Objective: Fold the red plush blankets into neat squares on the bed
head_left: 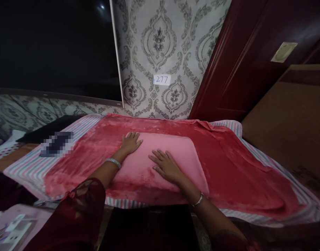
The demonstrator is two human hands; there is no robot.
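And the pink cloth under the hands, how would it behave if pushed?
The pink cloth would probably bunch up, since it looks like soft fabric. It might drag rather than slide, because the red cloth around it looks plush.

Left fingers (133,135), right fingers (157,155) spread on pink cloth (172,146) atop red blanket (225,167)

Grey patterned wallpaper (160,38) — dark screen (52,48) — maroon woodwork (243,59).
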